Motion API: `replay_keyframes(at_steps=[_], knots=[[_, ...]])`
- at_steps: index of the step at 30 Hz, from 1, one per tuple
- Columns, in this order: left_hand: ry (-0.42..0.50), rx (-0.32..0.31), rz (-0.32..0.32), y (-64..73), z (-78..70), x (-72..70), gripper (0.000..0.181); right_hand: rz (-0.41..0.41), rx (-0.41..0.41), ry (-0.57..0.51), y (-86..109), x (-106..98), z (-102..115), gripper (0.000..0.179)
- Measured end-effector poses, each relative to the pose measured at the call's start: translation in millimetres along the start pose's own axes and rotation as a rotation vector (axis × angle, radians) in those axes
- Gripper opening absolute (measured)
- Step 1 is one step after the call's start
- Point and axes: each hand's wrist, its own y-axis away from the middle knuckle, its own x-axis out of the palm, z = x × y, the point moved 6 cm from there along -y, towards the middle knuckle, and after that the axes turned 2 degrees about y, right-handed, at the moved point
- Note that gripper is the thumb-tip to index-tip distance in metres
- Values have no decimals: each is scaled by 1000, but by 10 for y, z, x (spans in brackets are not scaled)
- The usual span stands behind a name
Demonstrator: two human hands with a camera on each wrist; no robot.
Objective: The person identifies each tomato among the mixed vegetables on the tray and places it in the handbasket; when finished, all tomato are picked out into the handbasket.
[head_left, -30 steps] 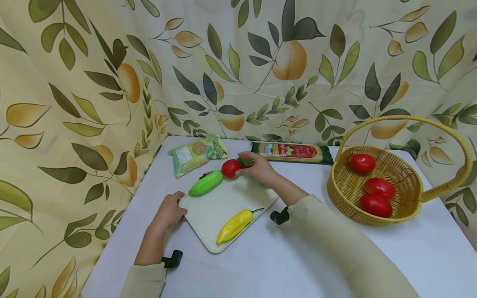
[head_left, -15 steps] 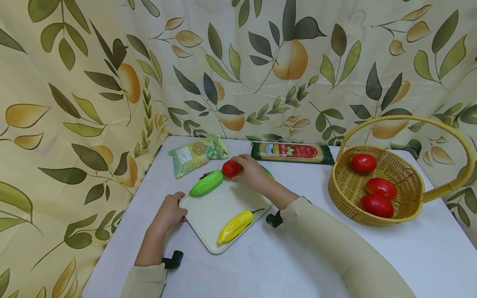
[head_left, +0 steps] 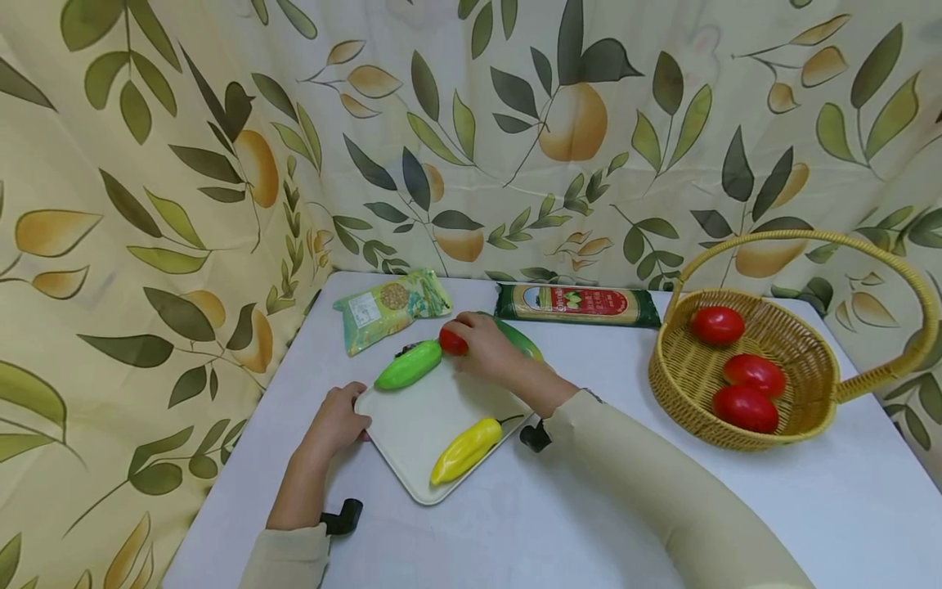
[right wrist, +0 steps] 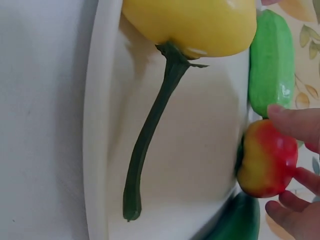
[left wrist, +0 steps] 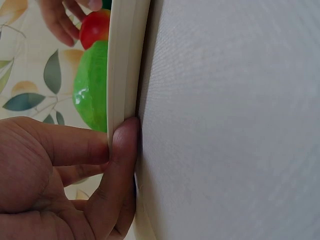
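In the head view, my left hand (head_left: 340, 419) grips the left edge of a cream tray (head_left: 412, 442). The left wrist view shows its thumb and fingers (left wrist: 125, 145) pinching the rim. My right hand (head_left: 486, 350) holds a round red-and-yellow fruit (right wrist: 270, 157) at the tray's far side, thumb on one side and fingertips on the other. A light green gourd-like vegetable (head_left: 408, 366) lies left of the fruit. Partly hidden behind my right hand is a dark green long vegetable (head_left: 518, 337). A yellow pepper (head_left: 465, 451) with a dark green stem lies along the tray's near right edge.
A wicker basket (head_left: 673, 401) with several red oval fruits stands at the right. Behind the tray lie a green-yellow food bag (head_left: 393, 307) and a pasta packet (head_left: 577, 304). A small dark object (head_left: 406, 349), mostly hidden, sits behind the light green vegetable. Patterned cloth walls enclose the table.
My right hand has moved left and closed around the round fruit, uncovering more of the dark green vegetable behind it. My left hand stays on the tray edge.
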Motion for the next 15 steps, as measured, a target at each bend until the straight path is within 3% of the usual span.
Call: replay_keyframes(at_steps=[15], knots=[[1, -1, -11, 4, -6, -5, 55, 14, 15, 146, -62, 108, -13, 63]])
